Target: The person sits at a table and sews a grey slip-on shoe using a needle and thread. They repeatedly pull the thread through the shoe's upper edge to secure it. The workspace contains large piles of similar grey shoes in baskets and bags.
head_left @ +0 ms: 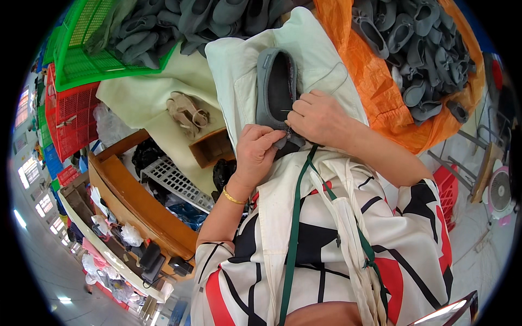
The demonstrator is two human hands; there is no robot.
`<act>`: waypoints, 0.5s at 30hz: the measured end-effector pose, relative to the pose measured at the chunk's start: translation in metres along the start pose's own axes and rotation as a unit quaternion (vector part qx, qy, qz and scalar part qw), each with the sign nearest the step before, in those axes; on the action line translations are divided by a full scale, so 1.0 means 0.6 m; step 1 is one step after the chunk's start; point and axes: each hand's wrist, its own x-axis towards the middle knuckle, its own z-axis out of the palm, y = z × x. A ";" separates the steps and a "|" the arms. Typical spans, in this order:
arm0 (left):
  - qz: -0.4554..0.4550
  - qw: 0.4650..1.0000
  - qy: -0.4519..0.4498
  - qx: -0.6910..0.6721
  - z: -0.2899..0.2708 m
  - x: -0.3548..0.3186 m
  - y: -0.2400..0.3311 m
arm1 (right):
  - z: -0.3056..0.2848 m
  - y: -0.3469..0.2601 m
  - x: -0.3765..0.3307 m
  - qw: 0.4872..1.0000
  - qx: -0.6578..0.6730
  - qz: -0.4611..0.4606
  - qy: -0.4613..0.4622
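Note:
A grey slip-on shoe (262, 92) lies on a white cloth (231, 68) in front of me, its heel pointing away. My left hand (254, 149) is closed at the shoe's near end, pinching a small grey piece, perhaps a bow (281, 143), against the toe. Close beside it, my right hand (317, 117) is closed too, its fingertips over the right rim of the shoe. A thin needle (285, 111) sticks out from those fingertips across the shoe's opening. Fine thread (340, 81) loops over the cloth to the right.
Behind the cloth, a green basket (103, 73) and many grey shoes (212, 19) are heaped. An orange sack (375, 103) full of more shoes stands at the right. To the left are beige sandals (187, 111), a wooden drawer unit (141, 187) and a red crate (68, 114).

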 end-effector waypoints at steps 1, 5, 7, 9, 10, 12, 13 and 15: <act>-0.001 1.000 0.000 0.001 0.000 0.000 0.000 | 0.001 0.000 0.002 1.000 0.004 0.003 0.002; 0.004 1.000 -0.005 -0.002 -0.001 0.004 -0.003 | 0.010 -0.007 0.003 0.994 0.078 0.080 0.016; 0.004 1.000 -0.006 -0.003 0.000 0.005 -0.004 | 0.018 -0.011 0.011 0.957 0.225 0.170 0.063; -0.006 1.000 -0.004 -0.007 0.002 0.005 -0.006 | 0.028 -0.016 0.019 0.912 0.336 0.225 0.076; -0.011 1.000 -0.003 -0.009 0.002 0.005 -0.007 | 0.033 -0.019 0.021 0.894 0.375 0.236 0.065; 0.010 1.000 -0.007 -0.005 0.002 0.007 -0.012 | 0.032 -0.027 0.032 0.865 0.428 0.256 0.053; 0.019 1.000 -0.008 -0.003 0.002 0.009 -0.015 | 0.021 -0.031 0.043 0.855 0.442 0.266 0.052; 0.034 0.999 -0.024 0.019 -0.003 0.017 -0.014 | 0.012 -0.043 0.059 0.857 0.455 0.234 0.060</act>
